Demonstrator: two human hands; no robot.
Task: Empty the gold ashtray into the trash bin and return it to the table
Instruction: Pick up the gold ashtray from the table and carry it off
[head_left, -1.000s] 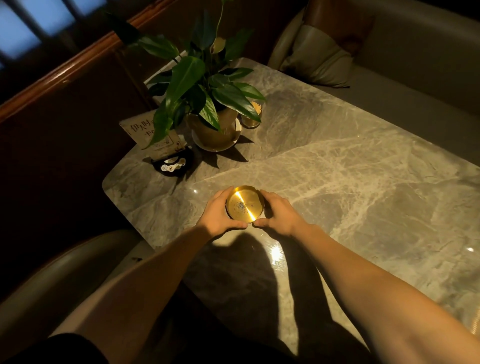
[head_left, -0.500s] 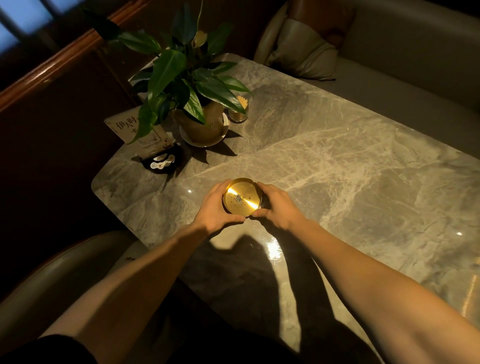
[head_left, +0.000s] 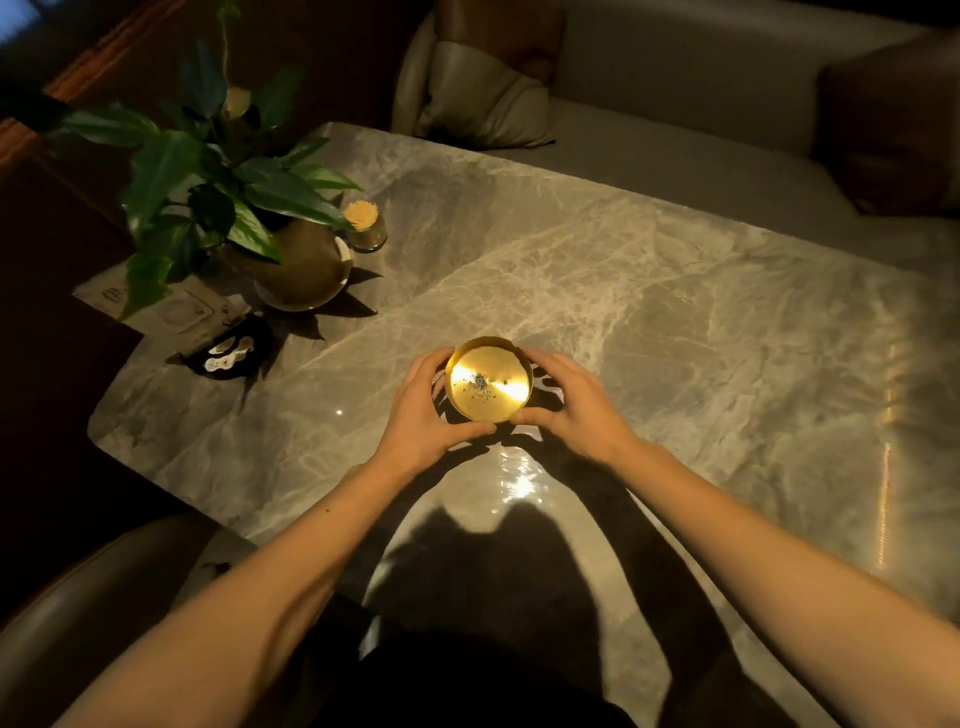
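A round gold ashtray (head_left: 488, 378) with a small heap of grey ash in its middle is over the marble table (head_left: 675, 338). My left hand (head_left: 421, 415) cups its left side and my right hand (head_left: 571, 405) cups its right side, thumbs at the near rim. A shadow under it suggests it is slightly off the tabletop. No trash bin is in view.
A potted green plant (head_left: 291, 260) stands at the table's far left, with a small glass jar (head_left: 366, 231), a paper card (head_left: 171, 306) and a black dish (head_left: 228, 351) near it. A sofa with a cushion (head_left: 478, 98) runs behind the table. A chair back (head_left: 104, 587) is at lower left.
Both hands keep their hold on the ashtray. The view has shifted so the plant sits further left, and the ashtray seems to have risen a little from the table.
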